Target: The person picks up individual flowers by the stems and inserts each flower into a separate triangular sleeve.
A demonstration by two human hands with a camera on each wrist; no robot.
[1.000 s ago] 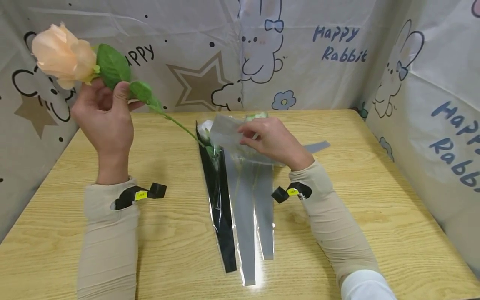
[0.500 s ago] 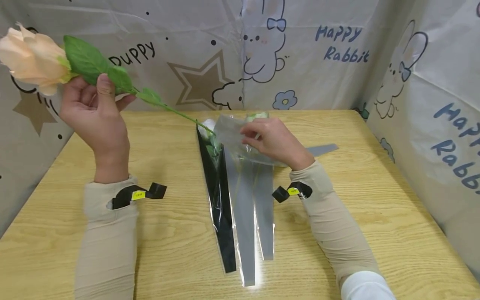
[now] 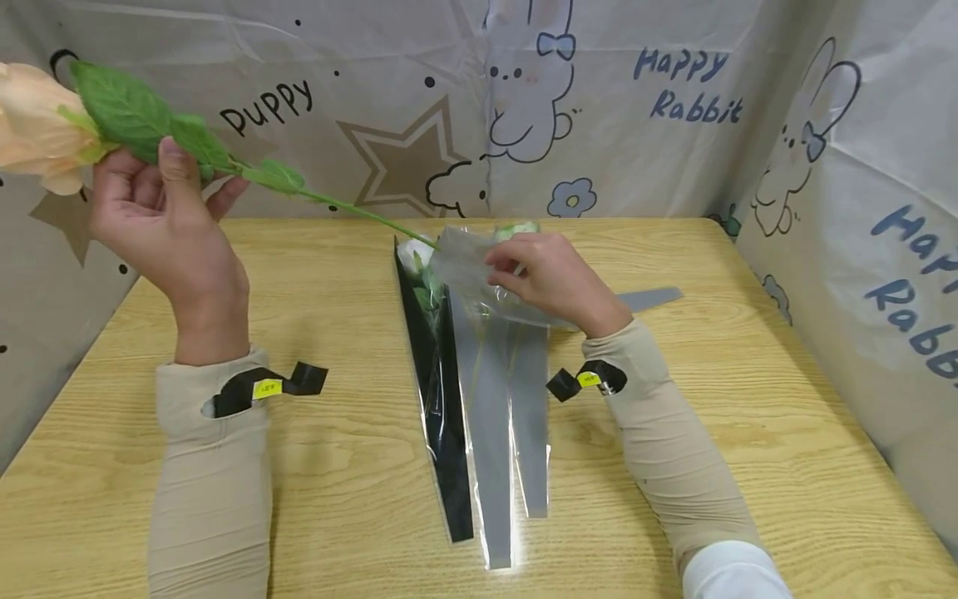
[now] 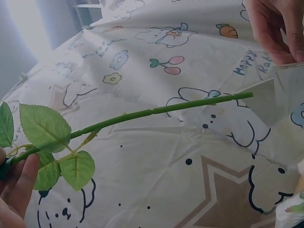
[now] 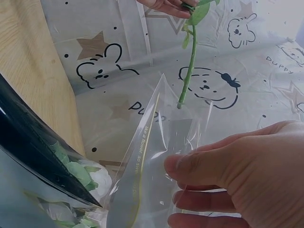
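Observation:
A peach artificial rose (image 3: pixel 45 129), its bloom partly cut off by the frame's left edge, is held by my left hand (image 3: pixel 180 229) by the leafy stem just below the flower. Its green stem (image 4: pixel 152 112) points right, the cut end by the mouth of a flower sleeve (image 5: pixel 142 166). That sleeve is clear in front with gold lettering and has a grey strip. My right hand (image 3: pixel 557 279) pinches the sleeve between thumb and fingers. In the right wrist view the stem's tip is just above the sleeve's opening; whether it is inside I cannot tell.
Below lie a white rose (image 3: pixel 414 256) in a black sleeve (image 3: pixel 452 491) and two grey sleeves (image 3: pixel 490 474), tapered ends toward me. A pale green flower (image 3: pixel 516 229) shows behind my right hand. The wooden table (image 3: pixel 337 499) meets printed cloth walls (image 3: pixel 636 166).
My left hand has moved left with the rose, drawing the stem's end from over the black sleeve to the held sleeve's mouth. My right hand has barely shifted.

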